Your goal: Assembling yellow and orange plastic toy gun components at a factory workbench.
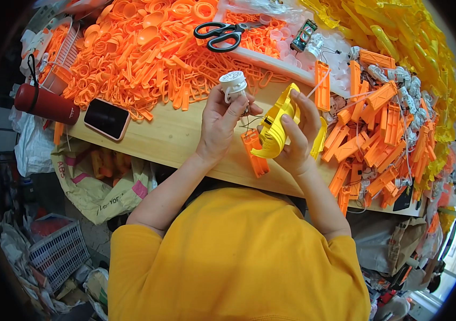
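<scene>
Between the thumb and fingers of my left hand (217,125) is a small round white plastic unit (233,81) with a slotted top, perhaps a little speaker. My right hand (298,140) grips a curved yellow plastic shell (275,128), tilted, its near end pointing down toward the table. Thin wires run from below the white unit to an orange plastic battery holder (254,153), which hangs or rests just beneath the shell; I cannot tell which. Another yellow piece (319,138) shows behind my right hand.
Loose orange parts (148,59) heap across the back left. Black-handled scissors (220,36) lie on them. Wired orange holders (383,128) pile at the right, yellow shells (399,32) behind. A phone (106,119) and red bottle (46,104) sit on the wooden table (174,142) at left.
</scene>
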{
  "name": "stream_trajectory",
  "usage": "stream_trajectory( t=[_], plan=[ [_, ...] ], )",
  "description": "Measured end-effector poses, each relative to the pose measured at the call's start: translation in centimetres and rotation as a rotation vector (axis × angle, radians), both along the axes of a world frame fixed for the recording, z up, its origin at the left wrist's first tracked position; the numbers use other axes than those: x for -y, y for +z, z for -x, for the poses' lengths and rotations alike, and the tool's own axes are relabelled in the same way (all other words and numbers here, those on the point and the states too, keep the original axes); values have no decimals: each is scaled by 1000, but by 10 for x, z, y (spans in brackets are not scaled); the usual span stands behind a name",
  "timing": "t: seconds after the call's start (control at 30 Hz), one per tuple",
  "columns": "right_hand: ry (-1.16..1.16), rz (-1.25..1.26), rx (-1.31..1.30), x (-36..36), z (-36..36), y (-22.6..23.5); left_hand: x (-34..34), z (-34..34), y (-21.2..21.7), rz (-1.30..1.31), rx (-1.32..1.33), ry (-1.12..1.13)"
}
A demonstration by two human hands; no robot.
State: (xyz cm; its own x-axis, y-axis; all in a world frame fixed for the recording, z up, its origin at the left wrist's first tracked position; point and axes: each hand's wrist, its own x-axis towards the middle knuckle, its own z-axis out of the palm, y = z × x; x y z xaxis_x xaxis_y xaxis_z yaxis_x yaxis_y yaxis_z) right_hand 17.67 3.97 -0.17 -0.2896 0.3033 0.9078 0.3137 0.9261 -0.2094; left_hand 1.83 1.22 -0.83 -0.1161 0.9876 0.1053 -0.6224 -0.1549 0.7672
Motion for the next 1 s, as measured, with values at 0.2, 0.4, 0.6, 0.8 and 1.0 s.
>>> stream_trajectory(
  t=[0.2,0.4,0.6,0.8,1.0],
  plan=[
    [-36,-7,20,-6,-2,23,-6,7,15,66,-37,-103],
    [385,1221,-738,18,11,20,-23,21,48,-65,-777,-67],
    [589,1752,-754,23,14,7,-35,24,44,-223,-1216,-54],
    [456,1559,-588,25,21,-20,-32,28,35,-211,-1445,-142],
    [431,1526,-649,30,26,-20,-30,26,43,-188,-1371,-141]
  ],
)
